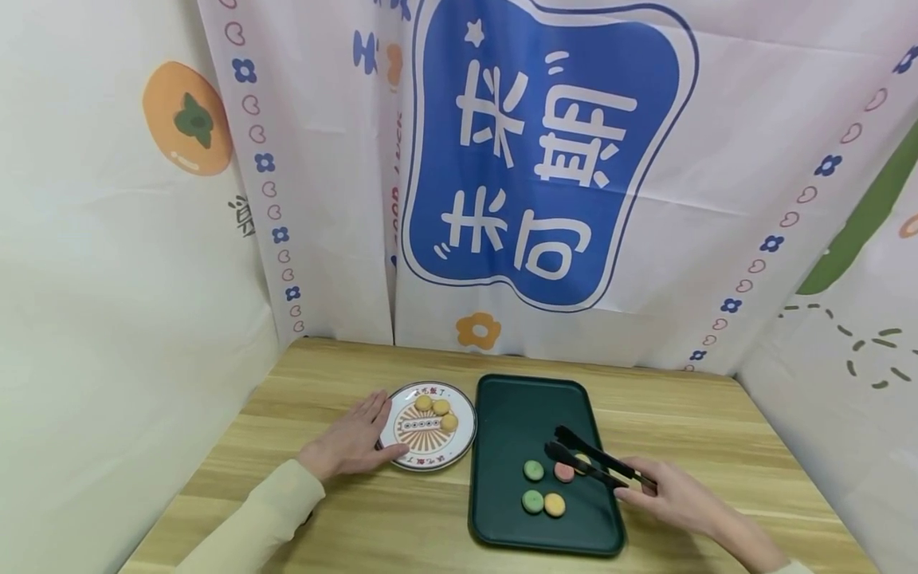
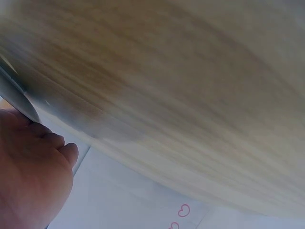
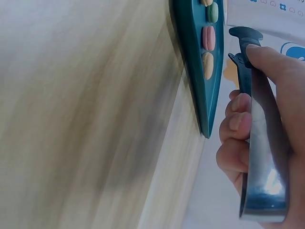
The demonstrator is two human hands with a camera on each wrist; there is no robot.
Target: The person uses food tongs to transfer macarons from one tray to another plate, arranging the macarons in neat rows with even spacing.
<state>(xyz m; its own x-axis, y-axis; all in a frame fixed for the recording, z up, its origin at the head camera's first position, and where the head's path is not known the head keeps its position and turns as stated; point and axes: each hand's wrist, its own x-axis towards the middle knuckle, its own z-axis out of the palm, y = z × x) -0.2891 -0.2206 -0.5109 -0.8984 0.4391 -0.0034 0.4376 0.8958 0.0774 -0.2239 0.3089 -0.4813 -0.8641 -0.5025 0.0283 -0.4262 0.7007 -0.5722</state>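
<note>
My left hand [image 1: 354, 437] lies along the left rim of a round white plate [image 1: 462, 434], fingers straight and thumb spread at the near edge. Three yellow macarons [image 1: 441, 407] sit on the plate's upper right part. My right hand [image 1: 670, 494] grips black-tipped metal tongs [image 3: 267, 157], whose two arms stand apart above the right side of a dark green tray [image 1: 527, 406]. On the tray lie two green macarons [image 1: 533, 470], a pink macaron [image 1: 563, 472] and two yellow macarons [image 1: 555, 505]. The tongs partly cover the pink one and the farther yellow one.
Plate and tray stand side by side on a wood-grain table [image 1: 387, 526]. Behind the table hangs a printed white cloth [image 1: 688, 263], and pale patterned cloth also closes off the left and right sides.
</note>
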